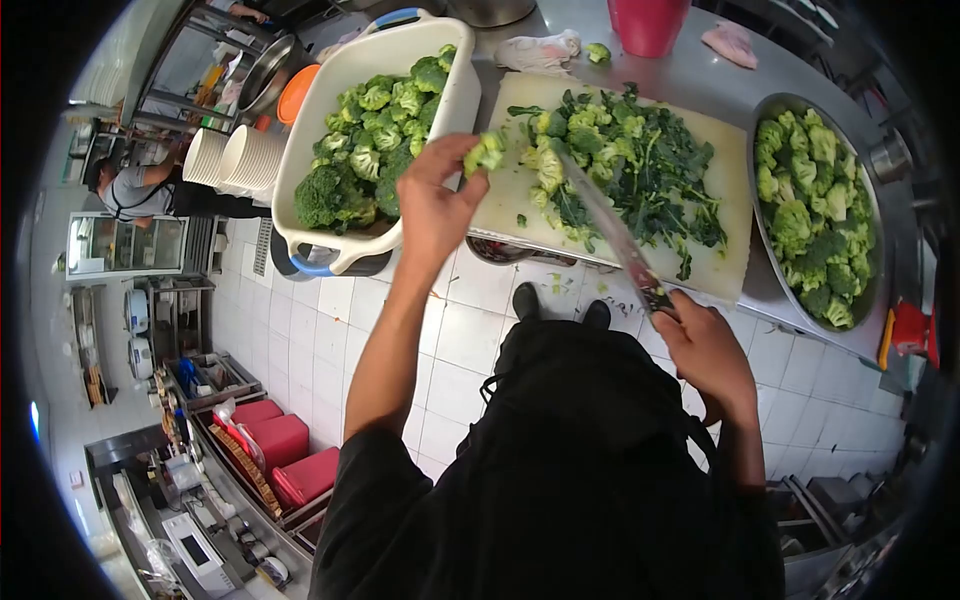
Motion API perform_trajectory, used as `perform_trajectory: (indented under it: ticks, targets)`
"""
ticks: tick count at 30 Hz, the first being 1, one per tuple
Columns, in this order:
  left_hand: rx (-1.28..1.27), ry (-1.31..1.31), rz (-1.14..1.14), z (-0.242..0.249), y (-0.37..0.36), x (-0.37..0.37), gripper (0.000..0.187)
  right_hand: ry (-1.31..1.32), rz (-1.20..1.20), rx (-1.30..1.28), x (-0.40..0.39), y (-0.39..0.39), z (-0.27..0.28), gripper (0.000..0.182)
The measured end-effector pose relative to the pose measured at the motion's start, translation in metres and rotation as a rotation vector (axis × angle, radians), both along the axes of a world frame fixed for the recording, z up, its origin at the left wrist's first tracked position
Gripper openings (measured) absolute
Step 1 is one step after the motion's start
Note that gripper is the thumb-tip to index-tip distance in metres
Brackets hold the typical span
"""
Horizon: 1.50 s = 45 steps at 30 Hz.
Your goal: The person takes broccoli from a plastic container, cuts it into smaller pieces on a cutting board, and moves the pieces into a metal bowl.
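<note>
My left hand (440,195) pinches a small broccoli floret (486,152) between thumb and fingers, just off the left edge of the white cutting board (725,160). In my right hand (703,350) is the handle of a long kitchen knife (610,215), its blade pointing up and left over the board. Broccoli leaves and trimmings (650,150) are heaped on the board beneath the blade. Left of the board, a white tub (290,150) with blue handles holds broccoli heads and pieces. To the right, a metal bowl (868,190) is full of cut florets.
Behind the board are a crumpled white cloth (537,52), a loose broccoli piece (598,52) and a red bucket (648,25). Stacked white containers (250,160) stand left of the tub. A person in grey (150,187) is farther left. Scraps lie on the tiled floor (470,300).
</note>
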<state>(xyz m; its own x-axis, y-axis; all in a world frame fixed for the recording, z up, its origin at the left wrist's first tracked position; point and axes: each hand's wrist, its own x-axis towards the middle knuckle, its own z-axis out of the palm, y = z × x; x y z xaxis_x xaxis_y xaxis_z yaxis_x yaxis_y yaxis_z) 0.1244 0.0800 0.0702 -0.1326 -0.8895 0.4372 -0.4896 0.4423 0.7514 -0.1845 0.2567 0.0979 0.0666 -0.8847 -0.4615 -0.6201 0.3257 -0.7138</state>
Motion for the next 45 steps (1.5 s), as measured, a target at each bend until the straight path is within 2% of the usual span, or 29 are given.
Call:
perform_trajectory:
  ticks: [1, 3, 5, 8, 10, 11, 12, 13, 15, 17, 20, 25, 29, 31, 33, 35, 37, 40, 41, 43, 45]
  targets:
    - [-0.033, 0.063, -0.021, 0.010, -0.007, 0.003, 0.033, -0.031, -0.059, -0.021, -0.006, 0.005, -0.001, 0.025]
    - [-0.087, 0.086, 0.112, 0.033, -0.024, 0.020, 0.034, -0.042, -0.121, 0.004, -0.016, 0.011, -0.006, 0.024]
    - [-0.038, 0.075, 0.240, 0.045, -0.053, 0.047, 0.040, -0.069, -0.204, 0.079, -0.024, 0.013, 0.003, 0.024]
    - [-0.254, -0.311, 0.442, 0.038, -0.094, 0.052, 0.046, -0.103, -0.298, 0.068, -0.032, 0.022, -0.005, 0.024]
    - [-0.320, -0.310, 0.252, 0.020, -0.110, 0.016, 0.051, -0.112, -0.343, 0.075, -0.034, 0.025, -0.007, 0.024]
    - [-0.055, -0.261, 0.126, 0.019, -0.102, -0.016, 0.050, -0.119, -0.361, 0.077, -0.035, 0.026, -0.008, 0.024]
    - [0.011, -0.317, -0.066, 0.019, -0.093, -0.049, 0.050, -0.125, -0.373, 0.079, -0.036, 0.026, -0.009, 0.024]
    - [0.064, -0.413, -0.156, 0.008, -0.086, -0.076, 0.048, -0.128, -0.386, 0.093, -0.036, 0.026, -0.009, 0.024]
    - [0.026, -0.632, -0.380, -0.026, -0.091, -0.112, 0.048, -0.140, -0.408, 0.117, -0.035, 0.024, -0.007, 0.024]
    - [0.096, -0.788, -0.414, -0.050, -0.096, -0.132, 0.045, -0.132, -0.409, 0.095, -0.036, 0.027, -0.009, 0.024]
    - [0.195, -0.713, -0.364, -0.037, -0.099, -0.131, 0.041, -0.162, -0.429, 0.101, -0.037, 0.029, -0.010, 0.023]
    - [0.059, -0.197, -0.172, 0.014, -0.118, -0.063, 0.033, -0.208, -0.488, 0.105, -0.046, 0.035, -0.013, 0.018]
    - [-0.123, -0.380, 0.185, 0.058, -0.148, 0.011, 0.037, -0.243, -0.521, 0.108, -0.052, 0.036, -0.016, 0.018]
    - [-0.486, -0.486, 0.187, 0.062, -0.168, 0.009, 0.038, -0.234, -0.533, 0.112, -0.052, 0.036, -0.016, 0.018]
    - [-0.303, -0.341, 0.120, 0.043, -0.192, -0.019, 0.038, -0.224, -0.547, 0.096, -0.050, 0.036, -0.022, 0.021]
    - [-0.200, -0.320, -0.096, 0.018, -0.212, -0.070, 0.039, -0.198, -0.537, 0.046, -0.045, 0.036, -0.032, 0.023]
    - [-0.127, -0.502, -0.206, -0.015, -0.235, -0.128, 0.044, -0.137, -0.502, -0.032, -0.041, 0.039, -0.045, 0.022]
    - [-0.235, -0.629, -0.435, -0.079, -0.285, -0.187, 0.052, -0.075, -0.522, -0.013, -0.026, 0.041, -0.041, 0.020]
    - [-0.299, -0.749, -0.448, -0.096, -0.298, -0.199, 0.059, -0.063, -0.538, 0.019, -0.020, 0.041, -0.038, 0.020]
    - [-0.218, -0.812, -0.473, -0.116, -0.310, -0.218, 0.043, -0.084, -0.561, 0.071, -0.013, 0.048, -0.036, 0.021]
    - [-0.181, -1.010, -0.427, -0.126, -0.316, -0.226, 0.033, -0.120, -0.560, 0.069, -0.006, 0.053, -0.045, 0.021]
